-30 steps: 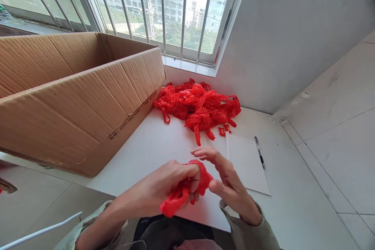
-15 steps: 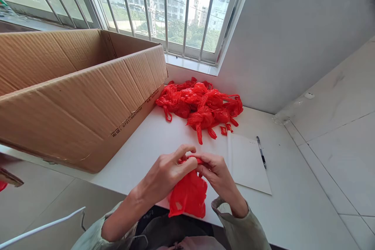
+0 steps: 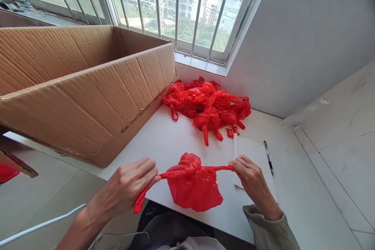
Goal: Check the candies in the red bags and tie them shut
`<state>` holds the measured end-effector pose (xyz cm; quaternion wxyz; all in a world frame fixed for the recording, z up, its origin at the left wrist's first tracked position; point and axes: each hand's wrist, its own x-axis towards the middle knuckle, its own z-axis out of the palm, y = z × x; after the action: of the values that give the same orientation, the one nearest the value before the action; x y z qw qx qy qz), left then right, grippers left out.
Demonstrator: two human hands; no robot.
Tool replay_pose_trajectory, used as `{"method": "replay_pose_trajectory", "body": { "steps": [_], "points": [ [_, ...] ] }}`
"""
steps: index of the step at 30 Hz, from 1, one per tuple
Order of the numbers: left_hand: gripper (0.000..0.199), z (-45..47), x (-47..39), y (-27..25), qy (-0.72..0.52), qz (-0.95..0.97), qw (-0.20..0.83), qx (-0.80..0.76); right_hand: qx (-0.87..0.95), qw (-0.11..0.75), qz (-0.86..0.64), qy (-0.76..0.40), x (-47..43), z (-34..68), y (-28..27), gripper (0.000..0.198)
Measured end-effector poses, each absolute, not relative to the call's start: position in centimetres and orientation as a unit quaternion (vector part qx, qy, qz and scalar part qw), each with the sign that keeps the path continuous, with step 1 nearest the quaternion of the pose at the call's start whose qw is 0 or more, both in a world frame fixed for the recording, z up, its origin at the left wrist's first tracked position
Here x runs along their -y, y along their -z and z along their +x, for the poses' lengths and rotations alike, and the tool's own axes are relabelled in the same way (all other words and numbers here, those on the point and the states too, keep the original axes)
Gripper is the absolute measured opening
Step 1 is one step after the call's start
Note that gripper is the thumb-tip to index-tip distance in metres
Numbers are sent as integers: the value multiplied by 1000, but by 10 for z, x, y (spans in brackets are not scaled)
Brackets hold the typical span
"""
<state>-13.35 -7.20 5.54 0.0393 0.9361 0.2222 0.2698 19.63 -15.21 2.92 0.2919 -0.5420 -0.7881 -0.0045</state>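
A red plastic bag [image 3: 195, 189] hangs between my hands over the table's near edge, its two handles stretched sideways from a bunched knot at its top. My left hand [image 3: 134, 179] is closed on one handle, and the loose end dangles below my fingers. My right hand [image 3: 252, 174] pinches the other handle tight. What the bag holds, if anything, cannot be made out. Beyond it lies a heap of knotted red plastic bags [image 3: 208, 103] against the wall.
A large open cardboard box [image 3: 88, 113] stands at the left. Right of the heap are small red packets [image 3: 233, 131], a sheet of white paper [image 3: 254, 152] and a black pen [image 3: 268, 158]. A barred window [image 3: 175, 11] is behind the white table [image 3: 164, 133].
My hands were close together at the bag's top. They have moved apart, pulling the handles out to both sides. The view has shifted slightly.
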Motion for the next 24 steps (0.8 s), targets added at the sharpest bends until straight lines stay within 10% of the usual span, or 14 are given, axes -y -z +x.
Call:
{"method": "replay_pose_trajectory", "body": {
  "steps": [14, 24],
  "points": [
    [55, -87, 80, -53, -332, 616, 682, -212, 478, 597, -353, -539, 133, 127, -38, 37],
    [54, -72, 90, -39, -412, 490, 721, -263, 419, 592, -399, -561, 127, 120, -17, 39]
  ]
}}
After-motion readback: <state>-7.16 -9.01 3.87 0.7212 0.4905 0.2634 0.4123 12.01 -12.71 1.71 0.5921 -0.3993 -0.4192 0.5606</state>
